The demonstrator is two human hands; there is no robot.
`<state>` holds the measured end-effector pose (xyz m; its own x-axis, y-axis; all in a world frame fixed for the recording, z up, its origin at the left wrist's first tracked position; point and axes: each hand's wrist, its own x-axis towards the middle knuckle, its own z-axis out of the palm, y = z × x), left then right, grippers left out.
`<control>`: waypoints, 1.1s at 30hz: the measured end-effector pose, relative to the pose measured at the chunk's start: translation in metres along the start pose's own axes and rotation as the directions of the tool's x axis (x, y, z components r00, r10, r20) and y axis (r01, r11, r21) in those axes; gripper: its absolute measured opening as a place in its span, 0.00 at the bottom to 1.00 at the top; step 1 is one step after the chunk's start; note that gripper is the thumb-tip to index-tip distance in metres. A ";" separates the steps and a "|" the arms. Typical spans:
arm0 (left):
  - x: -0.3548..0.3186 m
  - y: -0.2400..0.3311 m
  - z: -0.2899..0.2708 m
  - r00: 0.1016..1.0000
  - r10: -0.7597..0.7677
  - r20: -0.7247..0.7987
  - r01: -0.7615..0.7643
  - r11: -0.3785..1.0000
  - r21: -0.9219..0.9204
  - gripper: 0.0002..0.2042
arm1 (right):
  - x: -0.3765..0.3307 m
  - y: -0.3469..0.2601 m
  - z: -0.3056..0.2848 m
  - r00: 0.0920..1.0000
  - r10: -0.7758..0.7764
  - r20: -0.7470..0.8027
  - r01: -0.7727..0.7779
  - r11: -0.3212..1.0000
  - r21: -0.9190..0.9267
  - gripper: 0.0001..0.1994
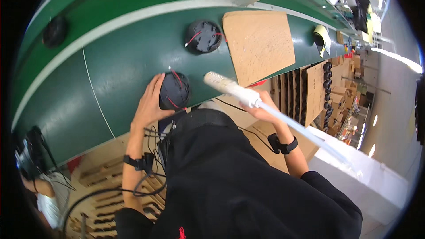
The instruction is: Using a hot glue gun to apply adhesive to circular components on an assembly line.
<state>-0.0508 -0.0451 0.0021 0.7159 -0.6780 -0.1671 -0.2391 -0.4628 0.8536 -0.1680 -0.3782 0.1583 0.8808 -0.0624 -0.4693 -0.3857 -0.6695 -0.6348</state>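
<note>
My left hand rests against a round black part with red wires that lies on the green belt; the fingers are spread along its left side. My right hand grips a white tube-shaped tool with a clear hose trailing off to the lower right. The tool's tip points up-left, just right of the black part. A second round black part with red wires lies farther up the belt.
A brown cardboard sheet lies on the belt beside the second part. Another black part sits far left, one more at the right. Cardboard boxes and racks stand to the right. Another person is at lower left.
</note>
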 end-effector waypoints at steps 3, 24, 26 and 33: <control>-0.008 0.008 -0.009 0.983 -0.182 -0.022 0.183 0.982 0.039 0.63 | 0.021 0.048 -0.016 0.969 0.134 -0.208 -0.146 0.988 -0.047 0.16; -0.054 -0.010 -0.055 0.892 -0.397 -0.216 0.435 0.884 0.172 0.66 | 0.178 0.055 0.022 0.836 -0.419 -0.355 0.262 0.872 -0.414 0.60; -0.046 -0.004 -0.053 0.906 -0.377 -0.191 0.409 0.895 0.176 0.66 | 0.192 0.026 0.034 0.937 -0.274 -0.215 0.163 0.891 -0.424 0.69; -0.057 -0.039 -0.039 0.921 -0.166 -0.353 0.203 0.977 0.070 0.59 | 0.217 -0.007 0.037 0.863 -0.373 -0.341 0.186 0.862 -0.472 0.59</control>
<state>-0.0567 0.0334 -0.0024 0.9303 -0.3461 -0.1218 -0.1339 -0.6292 0.7656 0.0154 -0.3602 0.0385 0.9976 -0.0565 0.0413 -0.0389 -0.9379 -0.3447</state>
